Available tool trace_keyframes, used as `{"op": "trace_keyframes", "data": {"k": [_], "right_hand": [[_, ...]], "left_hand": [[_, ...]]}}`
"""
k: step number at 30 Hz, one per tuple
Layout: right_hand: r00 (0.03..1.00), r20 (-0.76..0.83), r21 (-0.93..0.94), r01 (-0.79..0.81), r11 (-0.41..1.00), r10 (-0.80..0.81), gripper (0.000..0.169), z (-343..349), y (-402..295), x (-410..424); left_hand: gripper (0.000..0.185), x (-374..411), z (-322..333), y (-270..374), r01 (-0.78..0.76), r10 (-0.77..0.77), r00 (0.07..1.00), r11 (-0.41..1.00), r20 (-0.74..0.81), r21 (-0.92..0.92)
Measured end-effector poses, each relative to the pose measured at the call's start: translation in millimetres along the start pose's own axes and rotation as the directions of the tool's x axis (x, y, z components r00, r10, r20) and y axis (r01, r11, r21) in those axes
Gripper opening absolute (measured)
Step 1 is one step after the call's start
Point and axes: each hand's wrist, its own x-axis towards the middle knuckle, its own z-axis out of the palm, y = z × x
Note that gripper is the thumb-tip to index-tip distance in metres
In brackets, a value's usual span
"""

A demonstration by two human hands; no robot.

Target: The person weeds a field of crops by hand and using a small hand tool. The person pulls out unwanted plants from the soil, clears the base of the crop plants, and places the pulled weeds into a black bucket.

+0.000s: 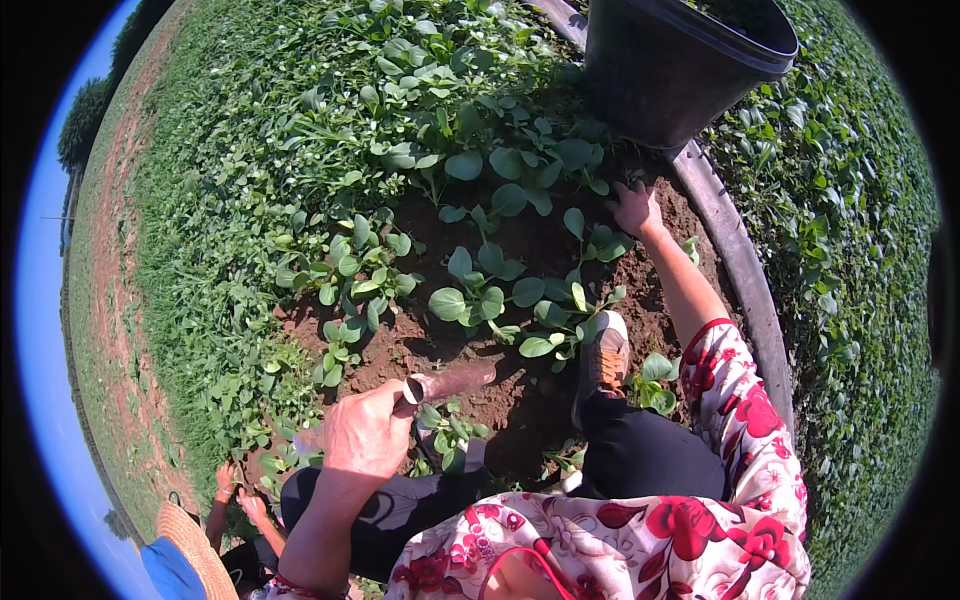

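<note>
My left hand (367,431) is closed around the handle of a metal hand tool, perhaps a trowel, whose rusty tubular part (456,381) points right above the soil. Stretched forward, my right hand (636,208) reaches down to the bare brown soil (660,262) below the black bucket. Its fingertips are partly hidden, so whether they pinch anything is unclear. Young broad-leaved green plants (472,296) grow between my two hands. One leafy plant (604,244) stands just beside my right hand.
A black plastic bucket (652,82) rests on or beside a curved grey strip (739,225) along the bed. My shoe (609,352) stands among the plants. At lower left, a co-worker in a straw hat (191,551) has both hands (240,495) low in the greenery. Dense weeds (247,225) spread leftward.
</note>
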Motion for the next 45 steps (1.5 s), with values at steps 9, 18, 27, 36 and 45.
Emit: {"op": "trace_keyframes", "data": {"k": [9, 18, 27, 36, 45], "right_hand": [[0.779, -0.621, 0.253, 0.299, 0.92, -0.083, 0.018, -129.5, -1.9, -22.0], [-0.083, -0.993, -0.12, 0.589, 0.8, -0.088, 0.013, -348.2, -85.7, -26.2], [0.429, -0.841, -0.113, 0.456, 0.883, -0.329, 0.017, -246.1, -98.2, -48.0], [0.157, 0.559, 0.468, 0.751, 0.466, -0.814, 0.026, -86.5, -147.3, -223.3], [-0.342, 0.656, 0.749, 0.404, 0.525, -0.673, 0.044, 170.3, -32.4, -443.3]], "left_hand": [[0.007, 5.1, -1.7, -2.5, -0.171, 0.168, 0.983, 0.985, 0.068, 0.035], [0.009, -10.8, -8.9, 1.3, -0.18, 0.18, 0.984, 0.983, 0.001, 0.027], [0.007, -10.7, -13.3, 4.0, -0.195, 0.194, 0.981, 0.979, 0.021, 0.059], [0.008, -28.7, -73.7, -26.4, 0.15, -0.124, 0.867, 0.989, -0.482, 0.016], [0.015, -28.9, -81.4, -74.2, 0.345, -0.33, 0.932, 0.935, -0.153, 0.085]]}}
